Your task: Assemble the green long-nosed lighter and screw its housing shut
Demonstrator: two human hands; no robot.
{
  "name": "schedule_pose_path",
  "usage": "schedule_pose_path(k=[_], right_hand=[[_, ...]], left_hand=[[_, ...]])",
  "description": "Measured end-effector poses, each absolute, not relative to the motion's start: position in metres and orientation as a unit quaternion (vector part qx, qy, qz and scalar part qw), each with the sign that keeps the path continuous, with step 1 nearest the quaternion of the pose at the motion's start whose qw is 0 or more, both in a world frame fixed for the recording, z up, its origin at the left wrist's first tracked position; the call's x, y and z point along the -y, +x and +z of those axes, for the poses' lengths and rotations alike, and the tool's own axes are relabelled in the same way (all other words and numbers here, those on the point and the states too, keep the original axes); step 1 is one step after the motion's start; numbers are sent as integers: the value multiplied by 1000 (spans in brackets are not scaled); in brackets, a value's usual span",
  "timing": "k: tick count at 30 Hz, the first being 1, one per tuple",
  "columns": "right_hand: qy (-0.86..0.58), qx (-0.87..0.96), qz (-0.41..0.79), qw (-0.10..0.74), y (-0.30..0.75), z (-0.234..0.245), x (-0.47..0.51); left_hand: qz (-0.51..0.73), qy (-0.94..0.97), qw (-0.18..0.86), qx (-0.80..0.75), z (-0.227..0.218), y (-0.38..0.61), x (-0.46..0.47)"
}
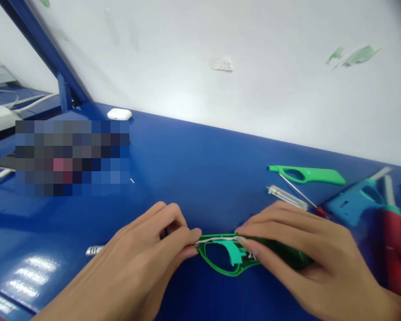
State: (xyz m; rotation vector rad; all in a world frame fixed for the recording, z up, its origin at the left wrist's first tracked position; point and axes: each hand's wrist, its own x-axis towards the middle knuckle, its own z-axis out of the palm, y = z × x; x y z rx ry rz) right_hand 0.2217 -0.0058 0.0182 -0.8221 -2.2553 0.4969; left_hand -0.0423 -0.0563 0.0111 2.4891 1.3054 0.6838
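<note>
Both of my hands are on the open green casing half [220, 270] of a long-necked lighter, low in the middle of the view. My left hand [147, 245] is closed, pinching its narrow front end. A silver slotted metal tip [94, 250] pokes out beyond that hand. My right hand [307, 249] is closed round the wide rear part, with thumb and fingertip at a thin white wire or tube [217, 239] along the upper edge. Inside the casing sits a teal trigger [233, 252]. My right fingers cover much of the rear.
Beyond my right hand lie the other green casing half [321, 175], a clear tube-like part [287, 197], a screwdriver [300, 191] and a blue lighter-like body [350, 203]. Red-handled tools [399, 243] are at far right. A white earbud case [119, 114] stands by the wall.
</note>
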Motion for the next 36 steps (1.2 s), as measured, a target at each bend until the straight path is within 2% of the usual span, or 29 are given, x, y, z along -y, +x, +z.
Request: schedule_pose_path(k=[5, 11, 15, 36], right_hand=[[-285, 872, 227, 325, 229, 15, -1], [-272, 907, 102, 304, 229, 17, 0], [-283, 904, 70, 311, 229, 14, 5], [-299, 898, 49, 318, 227, 7, 6]], left_hand=[[240, 856, 108, -446, 12, -40, 53], [208, 871, 57, -442, 9, -44, 58], [169, 891, 8, -422, 7, -42, 60], [189, 906, 17, -377, 10, -37, 54]])
